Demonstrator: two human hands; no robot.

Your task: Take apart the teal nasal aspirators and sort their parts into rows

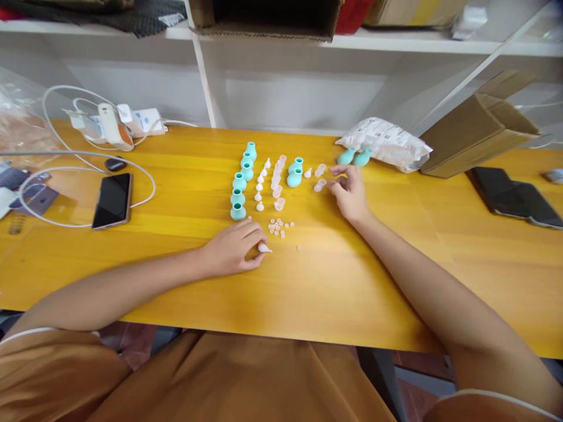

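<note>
My left hand (240,247) is closed around a small white nozzle (264,248), its thin tip pointing right. My right hand (350,192) hovers over the table with thumb and forefinger apart, just right of two translucent pink cups (320,185). Teal bulbs with open necks (238,196) form a column on the left. Beside them run a row of white nozzles (259,187) and a row of pink cups (277,191). Two more teal bulbs (294,177) and a white nozzle (308,173) stand nearer my right hand. Several tiny rings (277,227) lie scattered in front.
At the back lie a white plastic package (385,140) and two teal bulbs (346,156). A cardboard box (475,129) and a black folded case (514,196) are on the right. On the left are a phone (112,201), cables and a power strip (114,126).
</note>
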